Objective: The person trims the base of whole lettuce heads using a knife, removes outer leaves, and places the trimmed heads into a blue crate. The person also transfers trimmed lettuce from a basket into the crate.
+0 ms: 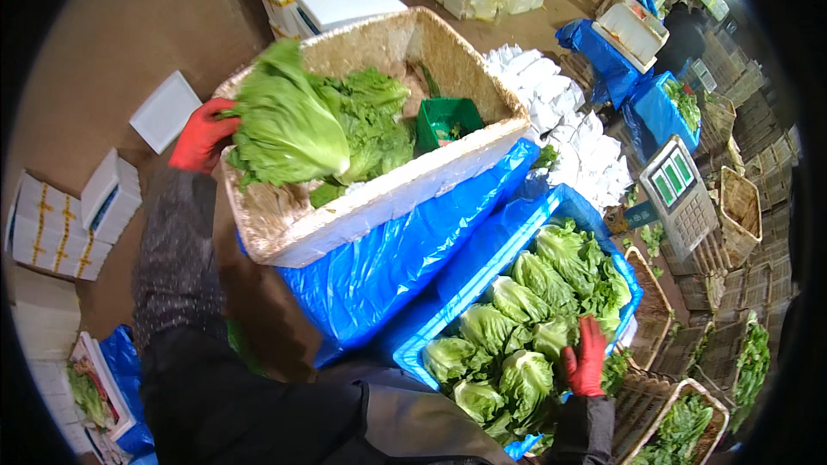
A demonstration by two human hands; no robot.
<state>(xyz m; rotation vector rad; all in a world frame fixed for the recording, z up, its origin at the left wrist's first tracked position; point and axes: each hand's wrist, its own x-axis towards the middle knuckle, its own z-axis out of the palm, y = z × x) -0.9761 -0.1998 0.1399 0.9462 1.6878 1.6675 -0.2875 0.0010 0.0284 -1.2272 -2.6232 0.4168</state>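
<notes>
My left hand (203, 134), in a red glove, grips a large green lettuce head (291, 123) by its leafy side. That head is over the left half of a stained white foam bin (381, 184), and more lettuce (378, 123) lies beneath and beside it. Also in the bin, toward the right, is a small green plastic container (448, 121). My right hand (586, 358), gloved in red too, rests flat with fingers extended on the right side of the packed lettuce heads (526, 378). These fill a box lined with blue plastic (475, 294).
A digital scale display (678, 197) stands beyond the lined box. White crumpled bags (568, 116) are heaped behind. Foam boxes (61, 226) and a loose lid (166, 111) lie on the left floor. Baskets (740, 216) crowd the right side; one holds greens (675, 429).
</notes>
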